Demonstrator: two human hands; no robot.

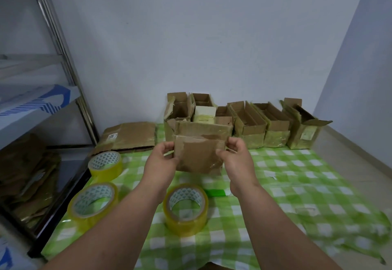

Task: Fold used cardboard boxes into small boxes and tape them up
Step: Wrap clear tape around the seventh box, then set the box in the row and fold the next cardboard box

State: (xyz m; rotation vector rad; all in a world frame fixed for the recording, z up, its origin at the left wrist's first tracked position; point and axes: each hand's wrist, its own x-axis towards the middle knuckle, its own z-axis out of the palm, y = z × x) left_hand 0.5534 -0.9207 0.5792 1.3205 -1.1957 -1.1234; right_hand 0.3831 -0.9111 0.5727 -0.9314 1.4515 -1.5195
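The left hand (164, 155) and right hand (234, 153) each pinch a side edge of the cardboard box (199, 153), held up between them above the checked cloth (275, 174). Light, bendable, probably tape-slick; edges give the safest grip.

Dim, soft even light; blurred, warped edges.
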